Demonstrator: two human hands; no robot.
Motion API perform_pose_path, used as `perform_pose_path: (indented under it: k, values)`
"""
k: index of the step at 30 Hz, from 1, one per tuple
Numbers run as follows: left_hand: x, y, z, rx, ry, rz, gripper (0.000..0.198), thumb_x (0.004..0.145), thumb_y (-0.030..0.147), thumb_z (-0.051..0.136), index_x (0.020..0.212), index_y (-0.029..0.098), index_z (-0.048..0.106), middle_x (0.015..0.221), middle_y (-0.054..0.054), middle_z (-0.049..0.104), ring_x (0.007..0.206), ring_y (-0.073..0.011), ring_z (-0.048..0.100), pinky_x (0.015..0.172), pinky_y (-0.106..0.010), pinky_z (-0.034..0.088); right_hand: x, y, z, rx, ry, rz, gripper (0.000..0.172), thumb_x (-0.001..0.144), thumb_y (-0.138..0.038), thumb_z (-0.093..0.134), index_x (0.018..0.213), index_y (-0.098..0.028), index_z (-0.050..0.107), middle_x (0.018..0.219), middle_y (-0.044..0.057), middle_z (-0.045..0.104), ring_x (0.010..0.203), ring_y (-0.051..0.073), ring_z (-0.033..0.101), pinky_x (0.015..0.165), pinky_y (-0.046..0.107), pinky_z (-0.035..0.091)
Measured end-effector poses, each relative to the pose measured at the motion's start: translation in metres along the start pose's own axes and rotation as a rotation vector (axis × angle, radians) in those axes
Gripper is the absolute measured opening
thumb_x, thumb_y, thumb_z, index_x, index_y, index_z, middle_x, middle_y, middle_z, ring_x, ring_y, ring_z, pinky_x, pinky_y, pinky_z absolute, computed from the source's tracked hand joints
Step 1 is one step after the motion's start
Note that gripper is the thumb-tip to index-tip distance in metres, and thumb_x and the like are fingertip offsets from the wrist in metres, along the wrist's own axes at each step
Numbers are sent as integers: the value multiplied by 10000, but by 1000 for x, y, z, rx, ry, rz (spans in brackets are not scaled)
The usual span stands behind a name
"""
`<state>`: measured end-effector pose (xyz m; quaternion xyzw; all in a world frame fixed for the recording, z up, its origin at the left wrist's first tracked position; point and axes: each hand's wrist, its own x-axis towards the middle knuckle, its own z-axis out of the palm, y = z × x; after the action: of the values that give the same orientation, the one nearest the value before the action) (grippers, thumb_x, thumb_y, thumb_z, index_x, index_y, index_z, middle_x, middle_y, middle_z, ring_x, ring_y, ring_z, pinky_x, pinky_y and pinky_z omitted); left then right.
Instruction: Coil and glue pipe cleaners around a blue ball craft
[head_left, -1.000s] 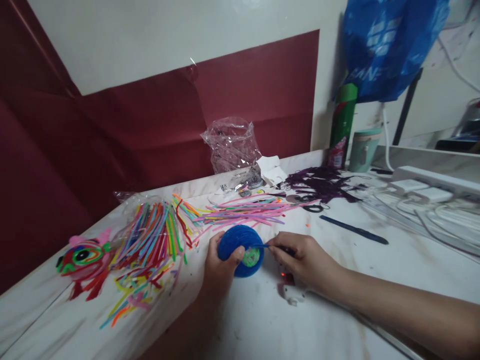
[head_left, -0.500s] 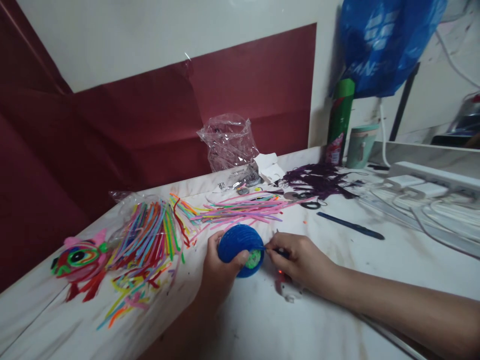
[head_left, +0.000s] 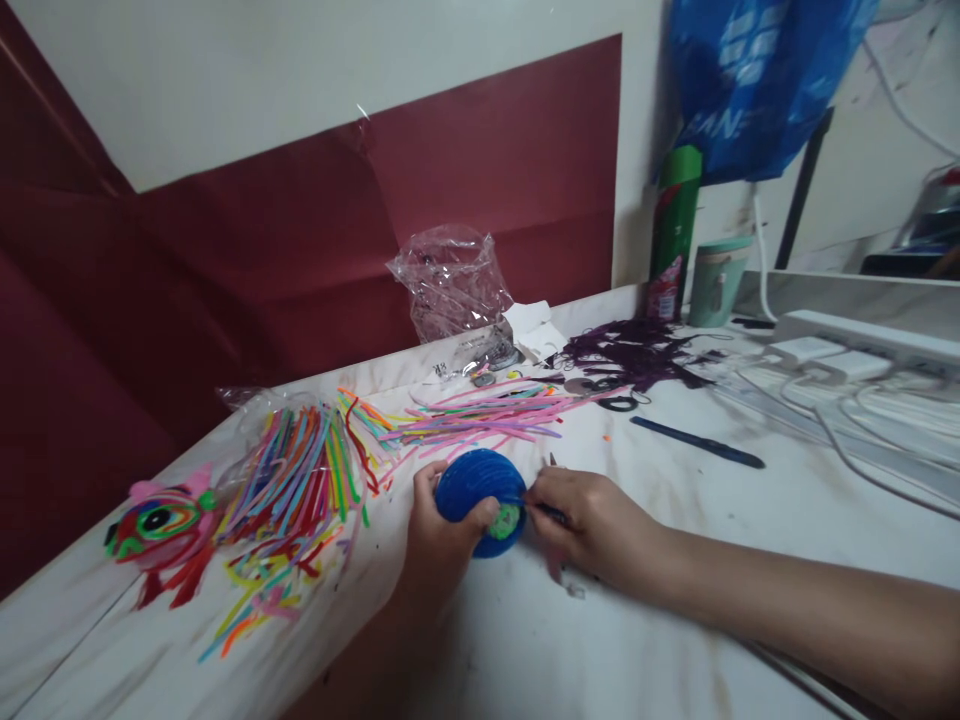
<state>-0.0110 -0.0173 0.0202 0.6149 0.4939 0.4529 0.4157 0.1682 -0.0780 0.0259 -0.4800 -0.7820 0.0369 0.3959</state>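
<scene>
Ball (head_left: pixel 476 487), blue and ribbed, is being held near the middle of the pale surface (head_left: pixel 660 640), with coloured strips (head_left: pixel 487 415) lying at its 12 o'clock. It is being gripped by the left hand (head_left: pixel 442 540), fingers curled around it. A thin dark stick (head_left: pixel 549 514) is being pinched in the closed right hand (head_left: pixel 592 520) at the ball's 3 o'clock.

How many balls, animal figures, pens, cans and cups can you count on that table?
Blue ball, gripped by the left hand: 1
Colourful animal figure: 1
Dark pen: 1
Green can: 1
Pale cup: 1
Total: 5
</scene>
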Motion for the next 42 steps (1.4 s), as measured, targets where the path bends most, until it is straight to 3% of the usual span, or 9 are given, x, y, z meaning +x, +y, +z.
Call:
perform_pose_path:
  k: [4,8,16,22,27,32,42]
  values:
    - [0,2,0,-12,8,10,632,519,389,748,1058,192,483,1023,-72,582,883,-236,591,759,-351,476,-1,1,2,-19,-7,1,215,860,-124,478,688,-180,595,641,30,614,576,143,593,548,229,453]
    - [0,3,1,-7,12,46,604,544,405,735,1045,192,473,976,-55,577,816,-216,585,719,-341,475,-3,2,4,-10,30,22,130,878,-146,490,923,-169,610,792,62,687,705,171,654,635,253,504]
    - [-1,-1,1,-17,5,52,614,558,409,721,1068,189,457,1024,-70,563,849,-218,579,747,-342,477,-7,5,-4,-245,-40,-313,252,909,-151,456,1101,-108,614,852,113,658,722,201,628,609,290,503]
    - [-2,-1,2,-22,16,41,610,544,413,725,1053,195,470,1005,-54,559,854,-213,572,752,-328,475,-5,9,-1,-378,-22,-421,313,954,-240,411,1128,-70,608,892,155,651,759,238,613,644,356,529]
    - [-1,1,1,-69,-22,3,583,580,420,732,1056,193,483,941,-39,593,808,-203,592,720,-323,485,-5,10,-1,-404,-2,-400,337,966,-274,409,1124,-69,624,891,159,661,735,231,623,621,343,534]
    - [2,1,-1,-119,-52,-19,548,687,552,636,1063,173,513,949,-72,614,871,-232,600,770,-357,482,-3,9,-4,-360,12,-389,328,950,-264,447,1104,-43,633,857,159,659,725,238,634,621,344,535]
    - [3,-2,-3,-34,-57,9,627,557,385,782,1092,191,517,991,-70,620,885,-238,600,791,-359,484,-4,8,-5,-308,-27,-353,295,924,-242,486,1133,-78,615,881,156,657,731,241,640,611,349,534]
